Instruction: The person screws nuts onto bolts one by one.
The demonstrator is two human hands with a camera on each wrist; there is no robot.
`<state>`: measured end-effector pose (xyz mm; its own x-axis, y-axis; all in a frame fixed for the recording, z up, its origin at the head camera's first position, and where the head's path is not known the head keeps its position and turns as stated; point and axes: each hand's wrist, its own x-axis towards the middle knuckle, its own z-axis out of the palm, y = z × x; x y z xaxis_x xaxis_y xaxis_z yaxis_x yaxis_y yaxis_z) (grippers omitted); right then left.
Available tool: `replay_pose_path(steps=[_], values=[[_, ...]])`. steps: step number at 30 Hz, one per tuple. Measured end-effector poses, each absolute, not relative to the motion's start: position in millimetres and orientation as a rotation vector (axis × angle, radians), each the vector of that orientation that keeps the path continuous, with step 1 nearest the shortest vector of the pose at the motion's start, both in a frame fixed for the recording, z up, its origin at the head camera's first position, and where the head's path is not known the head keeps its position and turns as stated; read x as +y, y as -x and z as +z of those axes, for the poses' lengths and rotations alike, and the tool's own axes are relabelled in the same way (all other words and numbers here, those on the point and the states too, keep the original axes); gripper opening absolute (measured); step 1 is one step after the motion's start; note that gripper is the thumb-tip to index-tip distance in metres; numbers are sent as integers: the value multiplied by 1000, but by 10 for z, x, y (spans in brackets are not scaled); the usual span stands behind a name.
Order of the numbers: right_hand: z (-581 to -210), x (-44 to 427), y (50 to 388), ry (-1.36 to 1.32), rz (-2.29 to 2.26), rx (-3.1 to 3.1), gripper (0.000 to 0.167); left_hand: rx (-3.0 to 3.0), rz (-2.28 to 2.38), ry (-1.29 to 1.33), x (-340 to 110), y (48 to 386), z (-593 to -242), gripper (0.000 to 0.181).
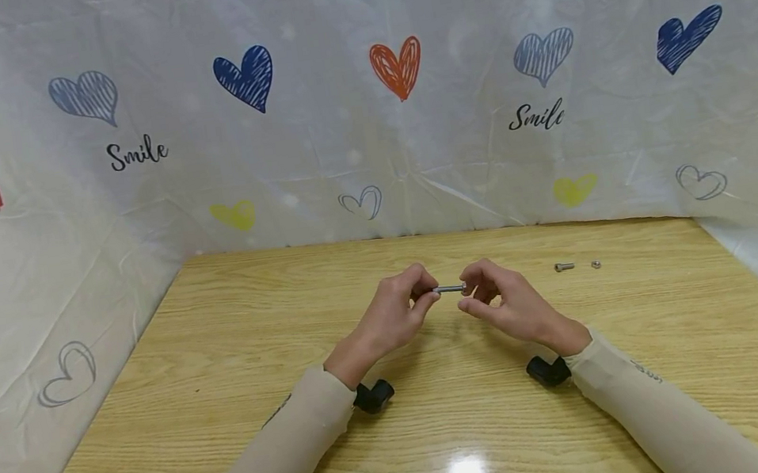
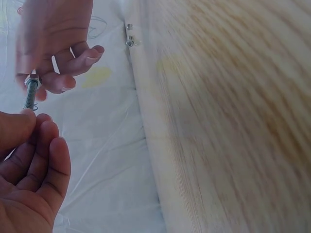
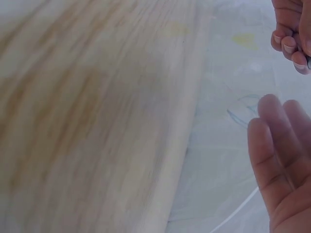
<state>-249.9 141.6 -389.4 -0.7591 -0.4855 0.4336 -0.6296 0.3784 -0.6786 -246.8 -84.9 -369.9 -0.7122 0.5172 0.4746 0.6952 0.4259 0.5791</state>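
Observation:
A silver threaded bolt (image 1: 451, 288) is held level above the table, its left end pinched between the thumb and fingers of my left hand (image 1: 392, 313). A hex nut (image 2: 32, 80) sits at the bolt's far end in the left wrist view. My right hand (image 1: 508, 301) is beside that nut, its index finger at or touching it. The right thumb stands apart, below the bolt. In the right wrist view the right hand's fingers (image 3: 277, 150) look loosely extended; the nut is out of that view.
On the wooden table (image 1: 254, 325), right of my hands, lie a second short bolt (image 1: 564, 266) and a loose nut (image 1: 596, 264). A white cloth (image 1: 339, 154) printed with hearts hangs behind and at the sides. Black wrist devices (image 1: 374, 397) sit under both forearms.

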Motion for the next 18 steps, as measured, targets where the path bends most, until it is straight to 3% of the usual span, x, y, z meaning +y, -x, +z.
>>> replay_pose_path(steps=[3, 13, 18], values=[[-3898, 1415, 2505, -1046, 1333, -2438, 26, -2456, -1152, 1059, -851, 2471, -3703, 4], [-3915, 1411, 2520, -1098, 1322, -2418, 7, -2457, -1145, 1054, -851, 2467, -3698, 4], [-3926, 1419, 2538, -1095, 1289, -2405, 10, -2454, -1144, 1056, -842, 2464, -3690, 5]])
